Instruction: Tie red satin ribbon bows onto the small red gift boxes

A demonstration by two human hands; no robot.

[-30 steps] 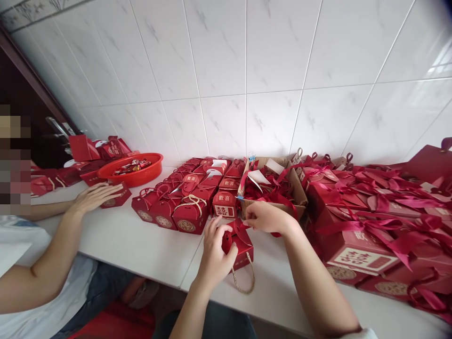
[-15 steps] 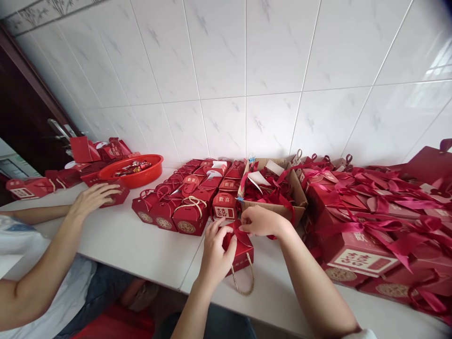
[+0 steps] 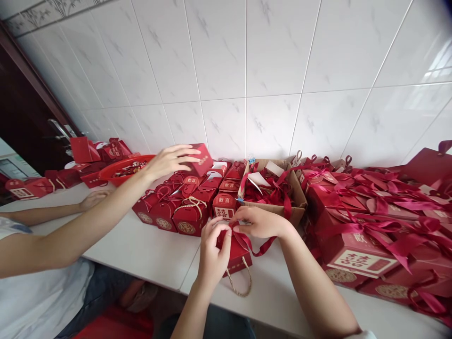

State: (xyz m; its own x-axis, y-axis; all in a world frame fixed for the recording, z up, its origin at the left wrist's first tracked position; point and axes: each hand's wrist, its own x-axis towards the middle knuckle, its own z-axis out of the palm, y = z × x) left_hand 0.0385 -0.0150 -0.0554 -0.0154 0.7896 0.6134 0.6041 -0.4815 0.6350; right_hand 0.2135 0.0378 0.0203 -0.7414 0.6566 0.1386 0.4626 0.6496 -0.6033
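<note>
A small red gift box [image 3: 240, 258] with a twisted cord handle [image 3: 240, 293] stands on the white table before me. Over its top, my left hand [image 3: 216, 245] and my right hand [image 3: 256, 222] both pinch a dark red ribbon [image 3: 263, 248]. The ribbon's loose end trails to the right under my right hand. My left fingertips meet close to the box's upper left edge. Part of the box top is hidden behind my fingers.
A co-worker's hand [image 3: 173, 159] holds another red box [image 3: 200, 160] above rows of red boxes [image 3: 190, 221]. Behind my hands sits a cardboard carton [image 3: 300, 197] of ribbons and cards. Ribbon-tied boxes [image 3: 367, 254] are stacked at right; an orange-red basin [image 3: 116, 181] of sweets is at left.
My hands have drawn closer together, and more ribbon shows beside the box. The co-worker's hand has lifted a red box from the table, moving it right over the rows.
</note>
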